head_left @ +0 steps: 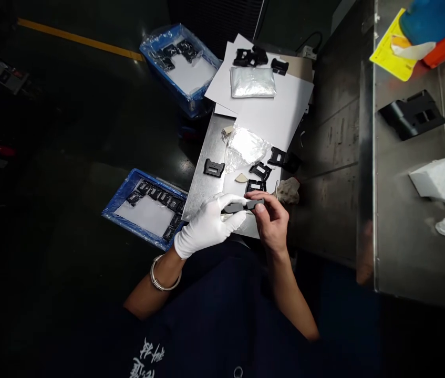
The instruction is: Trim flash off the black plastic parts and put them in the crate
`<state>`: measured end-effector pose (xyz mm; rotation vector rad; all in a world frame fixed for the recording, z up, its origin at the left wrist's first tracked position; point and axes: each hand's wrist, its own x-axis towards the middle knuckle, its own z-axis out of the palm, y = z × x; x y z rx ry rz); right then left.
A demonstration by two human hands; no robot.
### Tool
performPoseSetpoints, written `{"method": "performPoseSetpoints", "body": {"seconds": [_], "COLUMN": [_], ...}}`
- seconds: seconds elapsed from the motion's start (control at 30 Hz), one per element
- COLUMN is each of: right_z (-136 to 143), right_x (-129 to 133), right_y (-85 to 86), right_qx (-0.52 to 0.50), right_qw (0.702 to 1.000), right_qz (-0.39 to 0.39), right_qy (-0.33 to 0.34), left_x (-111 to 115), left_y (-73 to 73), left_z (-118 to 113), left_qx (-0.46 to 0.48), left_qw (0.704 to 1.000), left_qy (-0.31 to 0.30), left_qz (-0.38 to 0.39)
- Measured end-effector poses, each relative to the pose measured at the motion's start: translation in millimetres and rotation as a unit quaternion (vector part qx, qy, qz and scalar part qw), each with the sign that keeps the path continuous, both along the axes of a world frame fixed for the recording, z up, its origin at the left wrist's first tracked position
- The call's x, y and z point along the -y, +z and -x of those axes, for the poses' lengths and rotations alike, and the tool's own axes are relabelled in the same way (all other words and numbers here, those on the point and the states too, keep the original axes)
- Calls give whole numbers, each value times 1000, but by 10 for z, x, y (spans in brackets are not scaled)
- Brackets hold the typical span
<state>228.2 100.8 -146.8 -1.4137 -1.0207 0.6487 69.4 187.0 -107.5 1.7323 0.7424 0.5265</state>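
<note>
My left hand [211, 223], in a white glove, has its thumb and fingers closed round one end of a black plastic part [241, 207]. The bare fingers of my right hand [272, 223] pinch the other end of that part, which is seen edge-on over the near edge of the metal table [202, 195]. Just beyond the hands lie more black frame-like parts [260, 171]. A single black part [214, 168] rests on the bare metal to the left. Clear plastic film [248, 146] is crumpled beside it.
Blue lined bins with black parts stand at the left [114, 212] and upper left [193, 105]. White sheets [281, 113] bear a plastic packet [252, 83]. A metal bench [403, 231] at the right holds a larger black part [414, 115] and white paper [441, 181].
</note>
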Motion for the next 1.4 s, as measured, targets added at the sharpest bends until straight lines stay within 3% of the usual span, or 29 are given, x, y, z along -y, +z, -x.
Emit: {"method": "performPoseSetpoints", "body": {"seconds": [0.3, 0.47, 0.63, 0.77, 0.9, 0.97, 1.27, 1.4], "right_z": [363, 406, 417, 410, 424, 427, 335, 317], "right_x": [41, 30, 26, 34, 54, 57, 60, 91], "right_y": [104, 99, 108, 139, 180, 182, 138, 154], "right_qx": [-1, -11, -12, -20, -16, -24, -35, -31], "right_qw": [999, 999, 998, 998, 997, 996, 998, 996], "right_qz": [-40, -30, -54, -60, -72, -81, -51, -88], "right_qy": [-11, -22, -8, -7, 18, 14, 1, 7], "left_x": [85, 90, 103, 146, 166, 163, 199, 184], "left_y": [-18, -7, 22, 47, 29, 19, 105, 172], "left_z": [169, 223, 238, 192, 110, 85, 159, 239], "left_qx": [16, 12, 2, 25, 61, 64, 38, 29], "left_qw": [992, 995, 988, 990, 973, 968, 989, 997], "left_qy": [125, 91, 149, 129, 221, 239, 139, 66], "left_qz": [29, 45, 27, 48, 37, 28, 37, 23]}}
